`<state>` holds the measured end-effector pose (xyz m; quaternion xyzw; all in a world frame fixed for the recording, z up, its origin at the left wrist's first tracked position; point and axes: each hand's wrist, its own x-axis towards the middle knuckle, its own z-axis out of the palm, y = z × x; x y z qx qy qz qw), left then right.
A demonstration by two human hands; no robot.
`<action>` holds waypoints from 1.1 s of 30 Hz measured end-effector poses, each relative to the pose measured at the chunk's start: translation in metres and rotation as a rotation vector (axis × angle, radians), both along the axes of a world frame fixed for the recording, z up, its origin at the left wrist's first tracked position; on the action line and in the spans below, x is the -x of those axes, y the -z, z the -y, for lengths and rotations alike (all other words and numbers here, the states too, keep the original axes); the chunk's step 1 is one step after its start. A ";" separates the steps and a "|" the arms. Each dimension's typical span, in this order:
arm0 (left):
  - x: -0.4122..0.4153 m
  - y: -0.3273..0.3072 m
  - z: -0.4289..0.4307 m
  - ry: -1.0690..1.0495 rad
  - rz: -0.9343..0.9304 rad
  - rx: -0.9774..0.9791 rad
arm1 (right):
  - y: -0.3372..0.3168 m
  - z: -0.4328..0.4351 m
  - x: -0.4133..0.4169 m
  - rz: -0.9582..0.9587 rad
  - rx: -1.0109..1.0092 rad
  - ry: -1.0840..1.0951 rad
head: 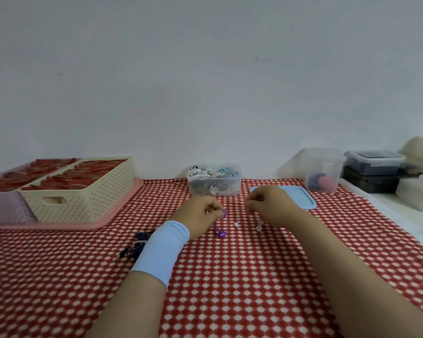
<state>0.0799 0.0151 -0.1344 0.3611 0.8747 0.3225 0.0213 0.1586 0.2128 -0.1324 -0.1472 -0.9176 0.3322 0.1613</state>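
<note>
Hands both curled, close together over the red-checked desk point(230, 276). Left hand point(200, 212) pinches one bud of the purple earphones point(221, 234), the other bud lying on the desk just beneath. Right hand point(270, 207) has fingers bent, hold unclear; white ear tip point(236, 225) lies between the hands, clear box point(214, 184) behind.

The one view sits at the person's head, over the near edge of the table point(230, 276), facing forward and only slightly down, so the wall point(205, 69) fills the upper half (a wide lens, bowing the edges). The left hand point(200, 213) and right hand point(271, 206) lie close, mid-frame.
</note>
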 end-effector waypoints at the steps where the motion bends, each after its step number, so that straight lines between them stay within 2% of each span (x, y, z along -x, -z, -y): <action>1: -0.001 0.001 0.000 -0.003 0.064 -0.093 | -0.001 0.002 -0.001 -0.039 0.060 -0.016; 4: -0.008 0.002 0.000 -0.022 0.226 -0.297 | -0.002 0.008 -0.005 -0.119 0.257 -0.076; 10: -0.010 0.001 0.000 -0.029 0.339 -0.409 | -0.005 0.004 -0.013 -0.091 0.547 -0.127; 15: -0.011 0.005 -0.005 -0.031 0.301 -0.453 | -0.004 0.005 -0.013 -0.108 0.589 -0.134; 21: -0.013 0.008 -0.005 -0.034 0.416 -0.579 | -0.005 0.009 -0.010 -0.137 0.747 -0.190; 27: -0.022 0.006 -0.011 0.059 0.827 -0.858 | -0.005 0.014 -0.009 -0.114 0.847 -0.278; 30: -0.024 0.003 -0.009 0.102 0.932 -0.915 | -0.004 0.016 -0.011 -0.091 0.869 -0.307; 33: -0.024 0.003 -0.009 0.101 0.945 -0.923 | -0.003 0.019 -0.011 -0.079 0.861 -0.342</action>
